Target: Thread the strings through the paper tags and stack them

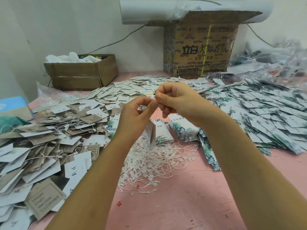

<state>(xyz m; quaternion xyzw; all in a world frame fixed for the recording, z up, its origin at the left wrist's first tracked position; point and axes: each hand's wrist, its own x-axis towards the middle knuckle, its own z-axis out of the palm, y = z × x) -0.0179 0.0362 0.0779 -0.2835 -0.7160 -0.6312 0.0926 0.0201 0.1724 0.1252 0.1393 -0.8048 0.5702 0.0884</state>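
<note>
Two hands in view, both bare: left hand (132,117), right hand (176,100). Skin is uncovered from the fingertips along both forearms to the lower frame edge: left forearm (99,180), right forearm (245,163). Fingernails short, cut close to the fingertips. A broad thumbnail shows on each hand. Knuckle creases plain on the right hand. Left forearm carries a faint small dark mark low down, near the frame edge.

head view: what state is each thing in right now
left hand, pinching string
right hand, pinching string
string, held up, runs down to hanging tags
hanging tags, dangling below hands
loose strings, tangled heap
leaf tag stack, neatly stacked
big box, flaps open
small box, open, filled
</note>
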